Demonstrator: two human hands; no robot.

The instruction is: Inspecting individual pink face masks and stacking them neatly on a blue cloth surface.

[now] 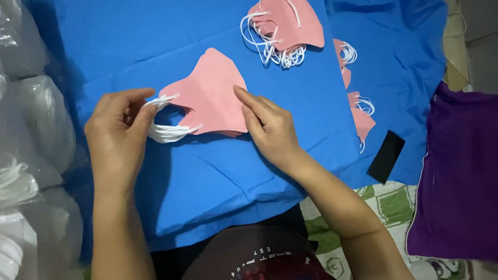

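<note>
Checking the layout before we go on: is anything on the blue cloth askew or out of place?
A few pink masks have slipped to the right of the blue board, half hidden past its edge, apart from the loose pile. The left hand and right hand hold a neat stack.

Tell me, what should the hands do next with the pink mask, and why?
Probably lift the pink mask onto the pile of masks behind it. The left hand already pinches its white loops, and the right hand rests on its other edge.
</note>
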